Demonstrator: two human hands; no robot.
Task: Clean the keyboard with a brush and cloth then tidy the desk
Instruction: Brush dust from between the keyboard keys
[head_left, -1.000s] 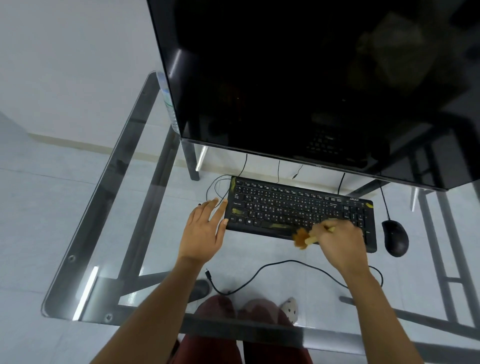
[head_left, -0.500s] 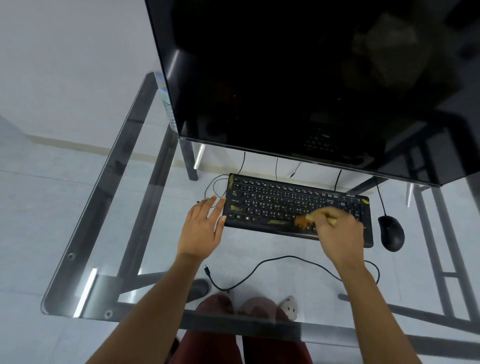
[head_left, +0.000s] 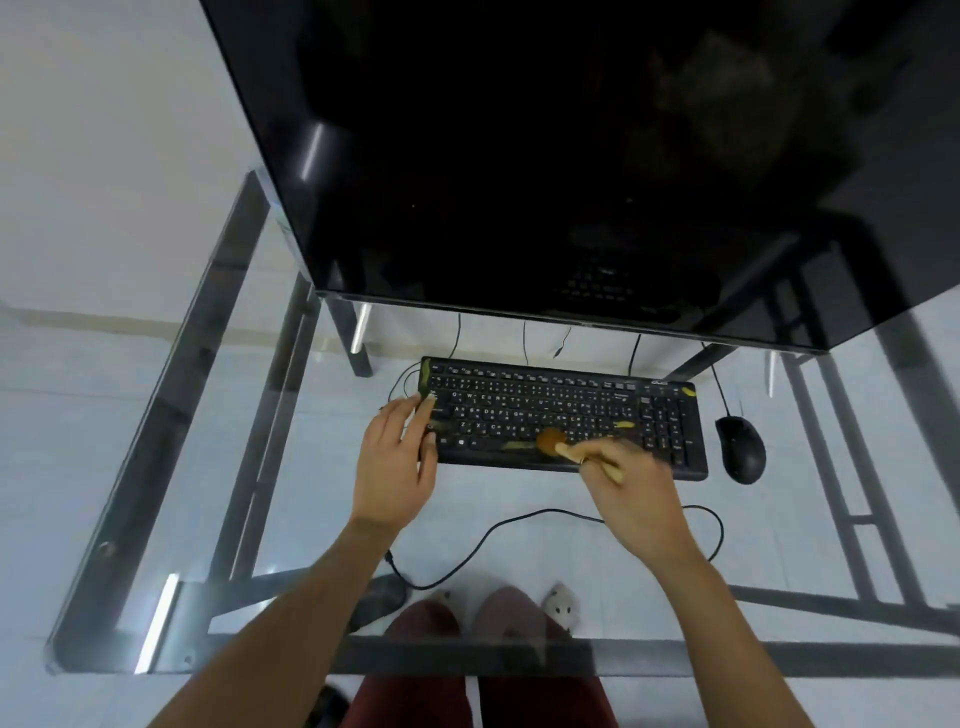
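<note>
On the glass desk (head_left: 156, 467), just near of the big dark monitor (head_left: 571, 156), the black keyboard (head_left: 563, 415) is lying flat with yellowish smears showing at its far-left corner, far-right corner and along the near key rows. Over the near middle keys the brush (head_left: 558, 444) is pressing its orange-brown bristles onto the key tops, its pale wooden handle running back to the right. The right hand (head_left: 636, 493) is gripping that handle, fingers curled around it. The left hand (head_left: 395, 462) is lying slack and empty, fingers spread, its fingertips touching the keyboard's left end. A black mouse (head_left: 741, 449) is sitting just right of the keyboard, apart from it. A loose black cable (head_left: 519, 525) is looping across the glass near the person's forearms.
</note>
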